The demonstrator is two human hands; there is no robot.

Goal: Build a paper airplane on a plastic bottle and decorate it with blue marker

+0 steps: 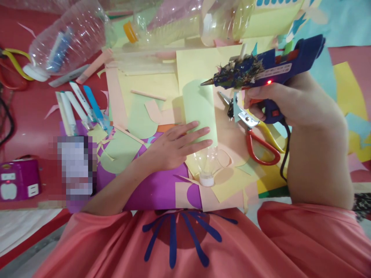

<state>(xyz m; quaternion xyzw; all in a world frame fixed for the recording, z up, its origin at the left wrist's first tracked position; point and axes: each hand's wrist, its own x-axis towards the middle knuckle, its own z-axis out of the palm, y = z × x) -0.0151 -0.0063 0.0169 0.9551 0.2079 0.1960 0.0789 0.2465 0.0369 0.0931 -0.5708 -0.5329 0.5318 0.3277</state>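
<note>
My right hand [278,96] is closed around the handle of a blue hot glue gun [278,63]. Its metal tip points left, over the upper end of a light green paper sheet [199,104], and a red light glows on its side. Dried residue clings around the nozzle. The green paper covers a small clear plastic bottle [206,156], which lies with its white cap toward me. My left hand [176,148] rests on the paper and the bottle with its fingers stretched out. Beneath the glue gun lie scissors [255,135] with red and yellow handles.
Large clear plastic bottles [72,38] lie along the back. At the left are several markers [77,100], a blurred-out phone-like object [77,166] and a purple box with sockets [20,179]. Paper scraps and purple paper [153,189] cover the table. The glue gun's black cord [285,154] hangs by my right forearm.
</note>
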